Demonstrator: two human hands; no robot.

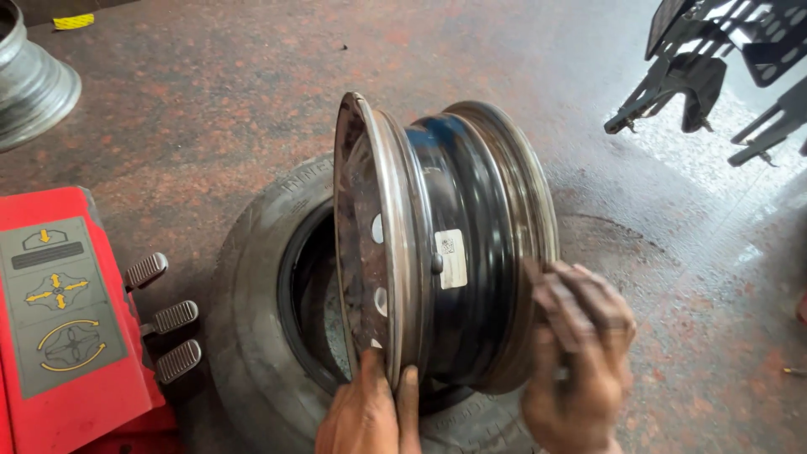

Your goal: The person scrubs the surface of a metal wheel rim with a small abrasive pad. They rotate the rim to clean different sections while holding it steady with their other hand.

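1. Floor [252,92] of worn reddish stone fills the view, with a paler wet-looking patch toward the upper right.
2. Tyre [252,336] lies flat on the floor at the middle bottom, black and dusty, its round opening facing up.
3. Steel wheel [466,244] stands on its edge across the tyre's opening, its lower part resting on the tyre's near side. Its barrel is dark blue-black with bare worn metal at both edges; the dished face with round holes turns to the left. A small white sticker sits on the barrel.
4. Red machine [76,336] sits at the lower left, bearing a grey panel with yellow arrow drawings. Three ribbed pedals [172,318] stick out from its side toward the tyre, close to the tread.
5. Second bare wheel [29,84], silver-grey, lies at the upper left corner, well apart from the rest and partly cut off.
6. Black metal frame [714,59] with hooked arms hangs in at the upper right.
7. Right hand [580,353] has its grip clamped on the wheel's right edge, fingers curled over the lip.
8. Left hand [370,416] presses against the wheel's lower left edge; whether its grip is wrapped around the rim cannot be told, since the fingers lie flat and close together.
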